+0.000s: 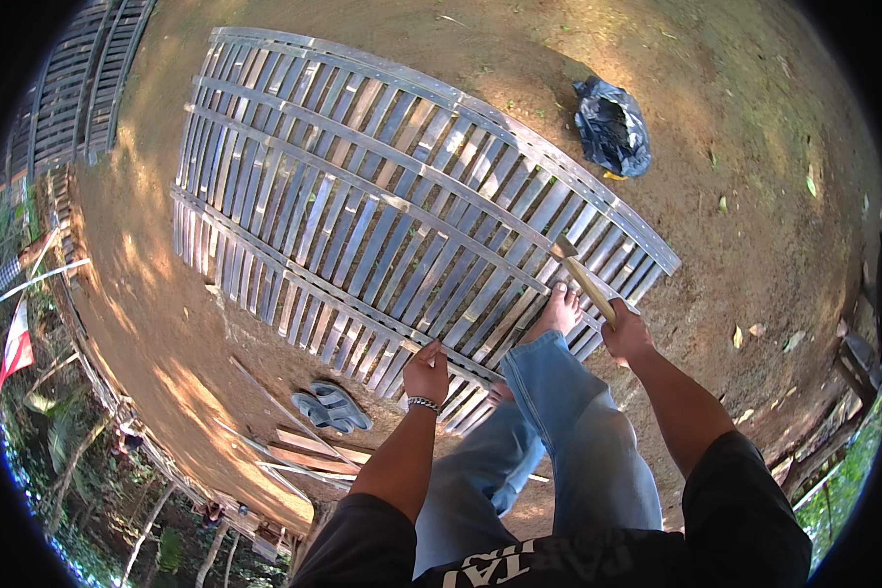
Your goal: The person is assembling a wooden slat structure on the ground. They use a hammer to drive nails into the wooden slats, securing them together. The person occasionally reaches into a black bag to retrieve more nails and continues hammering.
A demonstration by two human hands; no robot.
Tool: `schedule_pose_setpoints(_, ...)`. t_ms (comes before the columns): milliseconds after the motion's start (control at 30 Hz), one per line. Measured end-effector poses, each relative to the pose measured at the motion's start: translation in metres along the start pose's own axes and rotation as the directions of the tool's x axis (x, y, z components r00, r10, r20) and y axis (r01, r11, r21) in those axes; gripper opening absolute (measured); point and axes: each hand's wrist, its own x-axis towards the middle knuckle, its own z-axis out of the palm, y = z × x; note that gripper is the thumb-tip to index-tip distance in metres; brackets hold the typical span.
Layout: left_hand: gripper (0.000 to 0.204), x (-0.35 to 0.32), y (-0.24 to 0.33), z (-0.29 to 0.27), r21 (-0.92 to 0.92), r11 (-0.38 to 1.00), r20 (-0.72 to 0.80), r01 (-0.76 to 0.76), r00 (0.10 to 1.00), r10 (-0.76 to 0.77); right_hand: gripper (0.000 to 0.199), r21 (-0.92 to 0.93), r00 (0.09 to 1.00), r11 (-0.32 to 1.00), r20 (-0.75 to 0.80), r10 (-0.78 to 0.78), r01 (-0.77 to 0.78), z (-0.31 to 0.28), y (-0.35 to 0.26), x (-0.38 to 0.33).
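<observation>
On the bare dirt ground lies a wide slatted panel, its thin pale strips set side by side and crossed by long rails that bend with the lens. The person stands at its near edge in blue jeans, one bare foot planted on the slats.

The right hand is clamped round the wooden handle of a hammer; the dark head sits just above the panel near its right end, handle slanting down to the fist. The left hand, with a metal bracelet at the wrist, rests fingers curled on the panel's near rail, gripping or pressing it; I cannot tell which.

Just left of the legs a pair of grey sandals sits on the dirt, and below them a few loose wooden boards. Beyond the panel's far right corner, well apart, lies a crumpled black plastic bag. More slatted panels lie at upper left. Dry leaves dot the earth on the right; dappled sun patches it on the left.
</observation>
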Motion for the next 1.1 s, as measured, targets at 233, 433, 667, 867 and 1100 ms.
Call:
schedule_pose_setpoints(233, 0.054, 0.045, -0.013, 0.009, 0.371, 0.897, -0.095, 0.241, 0.97, -0.222, 0.038, -0.055, 0.943, 0.966, -0.209, -0.258, 0.252, 0.022, -0.053, 0.081)
schedule_pose_setpoints(433, 0.068, 0.12, -0.07, -0.002, 0.325, 0.939, -0.322, 0.111, 0.947, -0.001, 0.035, -0.099, 0.769, 0.837, -0.349, -0.536, 0.538, 0.073, -0.149, 0.158)
schedule_pose_setpoints(667, 0.082, 0.232, -0.097, -0.024, 0.238, 0.94, -0.625, 0.243, 0.779, -0.043, 0.043, -0.102, 0.68, 0.795, -0.46, -0.571, 0.598, 0.068, -0.204, 0.217)
schedule_pose_setpoints(867, 0.07, 0.235, -0.122, -0.02, 0.251, 0.967, -0.757, 0.037, 0.631, 0.173, 0.036, 0.008, 0.729, 0.812, -0.445, -0.52, 0.584, 0.063, -0.216, 0.22)
schedule_pose_setpoints(1100, 0.067, 0.244, -0.123, -0.021, 0.335, 0.937, -0.709, 0.103, 0.682, 0.178, 0.04, 0.062, 0.889, 0.958, -0.395, -0.233, 0.279, 0.069, -0.217, 0.216)
